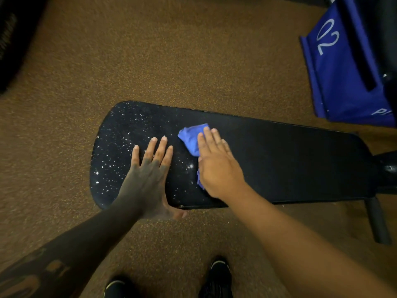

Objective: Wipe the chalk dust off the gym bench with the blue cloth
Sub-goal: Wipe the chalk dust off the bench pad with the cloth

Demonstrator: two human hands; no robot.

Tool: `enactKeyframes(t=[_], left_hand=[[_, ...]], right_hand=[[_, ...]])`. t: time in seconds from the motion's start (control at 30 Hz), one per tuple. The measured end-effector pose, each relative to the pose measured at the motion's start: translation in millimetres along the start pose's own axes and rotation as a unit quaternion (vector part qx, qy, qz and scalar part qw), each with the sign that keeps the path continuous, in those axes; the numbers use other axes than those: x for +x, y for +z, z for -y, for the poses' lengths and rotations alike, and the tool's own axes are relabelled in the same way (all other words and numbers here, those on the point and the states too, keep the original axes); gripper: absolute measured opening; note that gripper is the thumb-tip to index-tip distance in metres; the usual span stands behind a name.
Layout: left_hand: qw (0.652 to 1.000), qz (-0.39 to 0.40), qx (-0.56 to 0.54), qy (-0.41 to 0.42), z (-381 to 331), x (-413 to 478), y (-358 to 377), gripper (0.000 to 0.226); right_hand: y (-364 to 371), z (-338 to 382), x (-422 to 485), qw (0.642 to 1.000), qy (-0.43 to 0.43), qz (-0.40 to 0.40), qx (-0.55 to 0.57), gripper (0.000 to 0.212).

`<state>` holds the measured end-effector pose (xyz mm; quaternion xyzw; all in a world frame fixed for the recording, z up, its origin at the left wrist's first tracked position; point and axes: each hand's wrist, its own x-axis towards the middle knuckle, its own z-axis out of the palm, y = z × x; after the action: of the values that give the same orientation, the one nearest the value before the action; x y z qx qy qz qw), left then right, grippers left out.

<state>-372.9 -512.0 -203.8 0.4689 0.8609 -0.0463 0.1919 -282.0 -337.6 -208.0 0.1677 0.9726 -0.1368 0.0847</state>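
A black padded gym bench (290,160) runs left to right in front of me. White chalk dust (120,143) speckles its left end, while the right part looks dark and clean. My right hand (217,166) lies flat on the crumpled blue cloth (192,136), pressing it onto the pad near the middle. The cloth sticks out beyond my fingertips and at my wrist. My left hand (150,171) rests flat on the dusty part, fingers spread, thumb over the near edge.
The floor is brown speckled rubber. A blue panel (343,72) marked "02" stands at the upper right. The bench's black frame and leg (378,220) are at the right. My black shoes (217,278) are below. Dark equipment (15,39) fills the upper left corner.
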Motion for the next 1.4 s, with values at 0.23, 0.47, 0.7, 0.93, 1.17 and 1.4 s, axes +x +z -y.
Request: enactKeyframes(t=[0.23,0.47,0.7,0.93,1.17,1.4], left_hand=[[1.000,-0.002,0.001,0.007,11,1,1,0.161],[1.000,-0.010,0.011,0.013,13,0,4,0.157],[1.000,-0.002,0.019,0.011,14,2,5,0.159],[1.000,-0.004,0.013,0.006,13,2,4,0.162],[1.000,-0.005,0.004,0.021,19,2,4,0.162],[1.000,-0.013,0.014,0.021,21,2,3,0.156]], right_hand=[[-3,12,-39,0.999,-0.015,0.019,0.036,0.064],[-5,10,-18,0.986,-0.159,0.030,-0.033,0.061],[6,24,4,0.983,0.146,-0.091,0.065,0.066],[6,23,-6,0.997,0.004,-0.038,0.062,0.090],[13,11,-20,0.988,-0.152,-0.012,0.018,0.066],[20,44,-49,0.991,-0.039,0.008,0.124,0.060]])
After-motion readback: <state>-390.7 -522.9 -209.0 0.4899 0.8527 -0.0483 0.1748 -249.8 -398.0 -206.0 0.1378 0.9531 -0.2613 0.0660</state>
